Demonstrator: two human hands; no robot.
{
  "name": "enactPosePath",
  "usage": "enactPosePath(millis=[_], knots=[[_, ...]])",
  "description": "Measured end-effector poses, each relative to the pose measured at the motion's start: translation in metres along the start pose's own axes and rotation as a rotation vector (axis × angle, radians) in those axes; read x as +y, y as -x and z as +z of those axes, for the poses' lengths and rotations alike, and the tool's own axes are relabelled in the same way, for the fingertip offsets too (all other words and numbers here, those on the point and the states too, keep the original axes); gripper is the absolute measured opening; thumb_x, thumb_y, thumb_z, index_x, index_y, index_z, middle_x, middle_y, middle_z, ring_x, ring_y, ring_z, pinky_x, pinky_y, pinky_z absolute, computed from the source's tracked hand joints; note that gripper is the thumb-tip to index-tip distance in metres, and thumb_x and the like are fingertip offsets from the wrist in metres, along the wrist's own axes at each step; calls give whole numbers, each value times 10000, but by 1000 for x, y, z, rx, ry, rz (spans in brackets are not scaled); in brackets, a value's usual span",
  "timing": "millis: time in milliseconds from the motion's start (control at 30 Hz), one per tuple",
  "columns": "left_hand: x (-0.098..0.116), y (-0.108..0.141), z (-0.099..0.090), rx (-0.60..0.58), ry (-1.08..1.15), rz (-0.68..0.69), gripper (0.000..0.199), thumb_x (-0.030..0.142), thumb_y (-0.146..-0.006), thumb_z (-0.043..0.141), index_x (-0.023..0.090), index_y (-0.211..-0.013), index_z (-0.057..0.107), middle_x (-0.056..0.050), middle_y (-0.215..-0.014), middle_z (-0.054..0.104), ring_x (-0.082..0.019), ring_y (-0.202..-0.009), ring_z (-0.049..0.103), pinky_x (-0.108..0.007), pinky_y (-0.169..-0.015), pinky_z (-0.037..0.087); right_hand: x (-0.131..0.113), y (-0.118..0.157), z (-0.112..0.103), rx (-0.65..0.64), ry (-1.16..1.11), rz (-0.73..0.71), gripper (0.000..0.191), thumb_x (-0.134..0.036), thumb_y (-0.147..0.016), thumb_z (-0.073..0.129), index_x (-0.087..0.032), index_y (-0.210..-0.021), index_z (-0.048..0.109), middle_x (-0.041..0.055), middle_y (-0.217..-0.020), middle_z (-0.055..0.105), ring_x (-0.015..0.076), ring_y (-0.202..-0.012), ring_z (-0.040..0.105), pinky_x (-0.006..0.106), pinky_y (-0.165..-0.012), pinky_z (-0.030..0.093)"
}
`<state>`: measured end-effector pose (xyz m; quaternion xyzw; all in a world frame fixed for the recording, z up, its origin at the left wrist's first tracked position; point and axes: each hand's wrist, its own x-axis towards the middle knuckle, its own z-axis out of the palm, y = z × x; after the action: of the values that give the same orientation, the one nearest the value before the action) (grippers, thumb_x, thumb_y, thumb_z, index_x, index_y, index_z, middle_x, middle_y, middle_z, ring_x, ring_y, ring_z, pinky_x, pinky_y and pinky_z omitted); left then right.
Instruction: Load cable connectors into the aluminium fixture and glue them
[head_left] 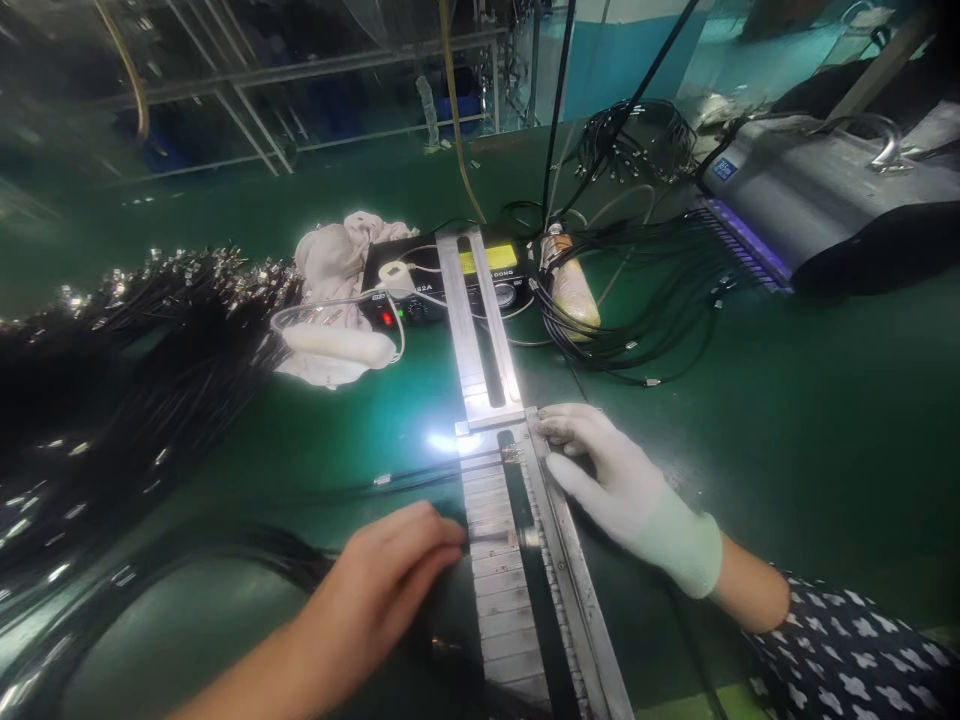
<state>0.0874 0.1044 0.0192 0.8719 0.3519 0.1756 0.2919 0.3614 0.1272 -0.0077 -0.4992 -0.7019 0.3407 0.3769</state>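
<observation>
Green table (772,430) bears metal rail (568,570) against right hand (626,490).

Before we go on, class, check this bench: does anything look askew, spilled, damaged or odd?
Only the right hand is gloved; the left hand is bare, an odd mismatch. A crumpled cloth lies against the black box. I see no spill or damage.

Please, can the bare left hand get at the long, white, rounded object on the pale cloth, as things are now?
Probably yes. Between the bare left hand and the long, white, rounded object I see mostly green tabletop and thin black cables lying low; nothing tall seems to block.
</observation>
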Motion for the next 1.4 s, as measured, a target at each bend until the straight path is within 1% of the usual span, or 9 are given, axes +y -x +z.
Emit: enactPosePath(millis=[133, 333, 500, 600, 700, 867, 1000, 1167, 1400], knots=[[-22, -17, 4, 131, -391, 85, 320, 117, -1004, 394, 207, -1218, 614, -10, -789, 583, -126, -636, 560, -215, -568, 435, -2, 1, -1, -17, -15, 36, 290, -187, -937, 497, -228, -1213, 578, 69, -1254, 572, 227, -1117, 587, 438, -954, 543], [-22, -37, 2, 193, -623, 203, 434, 165, -1042, 279, 178, -1098, 709, -20, -729, 574, -121, -538, 500, -223, -490, 369, -3, 0, -1, -31, -35, 76, 299, -189, -934, 508, -244, -1222, 571, 56, -1257, 564, 219, -1098, 587, 429, -931, 550], [-8, -49, -5, 171, -670, 228, 551, 180, -1063, 211, 147, -922, 743, -11, -647, 563, -108, -475, 456, -231, -471, 357, -2, 0, -1, -24, -34, 79, 321, -168, -931, 520, -246, -1237, 575, 49, -1266, 561, 208, -1106, 579, 410, -943, 541], [-8, -51, -6, 174, -669, 259, 543, 160, -1059, 204, 134, -921, 729, -19, -665, 585, -115, -490, 470, -244, -481, 366, -2, 0, -1, -21, -30, 71, 312, -170, -925, 527, -235, -1224, 586, 58, -1258, 567, 213, -1094, 586, 413, -932, 545], [-15, -49, -4, 162, -594, 287, 421, 135, -1042, 269, 126, -1033, 690, -20, -709, 597, -132, -566, 522, -247, -512, 395, -3, -1, -2, -12, -24, 51, 286, -179, -927, 528, -229, -1199, 601, 70, -1254, 573, 228, -1115, 586, 422, -935, 550], [-29, -39, 4, 138, -396, 215, 244, 120, -989, 424, 141, -1084, 648, -44, -864, 623, -147, -730, 575, -256, -634, 466, -7, -1, -5, -19, 15, -26, 222, -161, -965, 478, -211, -1108, 639, 80, -1236, 594, 226, -1181, 574, 426, -1046, 506], [-33, -18, 18, 234, -401, 130, 359, 97, -973, 437, 229, -1252, 622, -62, -984, 575, -188, -857, 543, -321, -736, 428, -9, -2, -7, -30, 28, -27, 226, -149, -971, 458, -212, -1078, 646, 85, -1237, 599, 224, -1176, 584, 420, -1038, 518], [-34, -3, 28, 166, -435, 64, 475, 74, -987, 374, 245, -1418, 481, -71, -1002, 576, -193, -864, 521, -332, -729, 382, -7, -2, -4, -12, 37, -3, 187, -175, -965, 487, -209, -1060, 645, 89, -1227, 594, 233, -1163, 590, 427, -1013, 531], [-39, -21, 15, 208, -590, 272, 340, 83, -978, 408, 213, -1242, 577, -61, -967, 605, -175, -822, 545, -292, -674, 397, -5, -1, -1, 16, 96, -21, 181, -171, -956, 503, -195, -1053, 653, 93, -1232, 597, 230, -1157, 599, 432, -1014, 521]])
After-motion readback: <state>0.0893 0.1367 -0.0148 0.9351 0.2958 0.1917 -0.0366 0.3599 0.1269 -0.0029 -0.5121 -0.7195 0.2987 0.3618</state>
